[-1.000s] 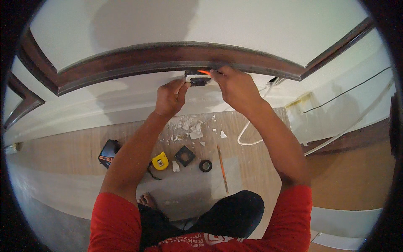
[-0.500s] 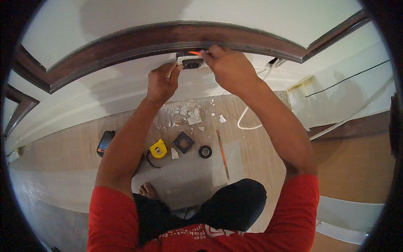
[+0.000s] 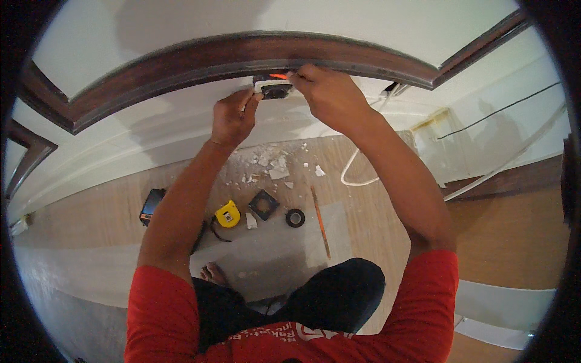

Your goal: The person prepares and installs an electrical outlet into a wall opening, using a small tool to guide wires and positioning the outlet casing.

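Your hands are near each other but apart, at the top centre of the frame, one on each side of a black-and-white fitting [image 3: 275, 91]. That fitting sits at the wall [image 3: 181, 124], just under the dark wooden moulding [image 3: 254, 51] that bows across the upper part of the frame. Your left hand [image 3: 234, 116] has its thumb and fingertips pinched on the fitting's lower left corner. Your right hand [image 3: 333, 97] has its fingertips closed on an orange tool [image 3: 279, 76], whose bright part points left across the top of the fitting; you cover the rest of it, so its kind cannot be told.

Below your hands, white broken fragments [image 3: 278, 169] lie scattered on the wood-grain floor [image 3: 369, 230]. Across the centre of the frame, between your forearms, you have a yellow tape measure [image 3: 227, 214], a small white chip [image 3: 251, 221], a black square plate [image 3: 254, 204] with a round hole, a roll of black tape [image 3: 290, 221] and a slim orange stick [image 3: 321, 224] lying lengthwise. A dark case [image 3: 151, 202] shows partly behind your left forearm. To the right, a white cable [image 3: 346, 174] loops down to the floor, partly hidden by your right forearm. Your bare foot [image 3: 214, 273] shows at lower centre-left.
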A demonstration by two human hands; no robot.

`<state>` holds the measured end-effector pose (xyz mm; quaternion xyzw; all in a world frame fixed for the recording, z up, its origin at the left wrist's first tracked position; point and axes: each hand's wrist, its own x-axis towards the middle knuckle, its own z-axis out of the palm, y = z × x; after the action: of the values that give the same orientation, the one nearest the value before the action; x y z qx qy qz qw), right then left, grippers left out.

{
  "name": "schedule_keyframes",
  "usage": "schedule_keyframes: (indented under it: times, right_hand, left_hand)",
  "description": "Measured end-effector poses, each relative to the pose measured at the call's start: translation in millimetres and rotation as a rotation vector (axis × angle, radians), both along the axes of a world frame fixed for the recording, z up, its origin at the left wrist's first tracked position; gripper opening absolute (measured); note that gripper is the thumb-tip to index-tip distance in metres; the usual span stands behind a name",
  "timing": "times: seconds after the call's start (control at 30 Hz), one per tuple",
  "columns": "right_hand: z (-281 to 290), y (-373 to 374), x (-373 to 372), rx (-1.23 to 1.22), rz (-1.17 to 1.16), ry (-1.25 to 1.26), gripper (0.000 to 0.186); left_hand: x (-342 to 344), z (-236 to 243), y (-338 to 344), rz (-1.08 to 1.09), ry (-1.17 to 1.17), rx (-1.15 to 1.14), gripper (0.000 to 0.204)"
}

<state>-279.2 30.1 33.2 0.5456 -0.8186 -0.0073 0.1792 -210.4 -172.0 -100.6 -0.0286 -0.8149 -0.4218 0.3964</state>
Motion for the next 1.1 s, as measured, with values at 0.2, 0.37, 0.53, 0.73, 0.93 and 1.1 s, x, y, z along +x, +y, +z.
schedule_keyframes:
  times: [0.2,0.37,0.53,0.73,0.93,1.1]
  right_hand:
    - [-3.1,-1.3,4.2,0.058,-0.043,0.083,0.038]
    - [-3.5,15.9,7.3,0.048,-0.136,0.032,0.039]
    - [-2.4,9.4,11.0,-0.020,-0.087,0.040,0.039]
    - [-1.1,-4.2,9.8,-0.049,0.000,0.006,0.040]
    - [-3.9,-6.5,6.1,0.039,-0.037,0.045,0.043]
    - [-3.8,4.3,12.0,0.089,-0.151,0.027,0.046]
  left_hand:
    - [0.4,-0.9,-2.4,0.012,0.088,-0.049,0.015]
    - [1.2,2.0,0.5,0.013,0.027,0.013,0.015]
    - [0.1,-0.2,-1.9,-0.011,0.002,0.056,0.015]
    - [2.5,1.7,0.1,-0.027,-0.012,0.053,0.014]
    - [-0.7,-1.4,-0.8,0.017,0.010,0.008,0.014]
    - [1.4,1.6,0.7,0.019,-0.049,0.020,0.015]
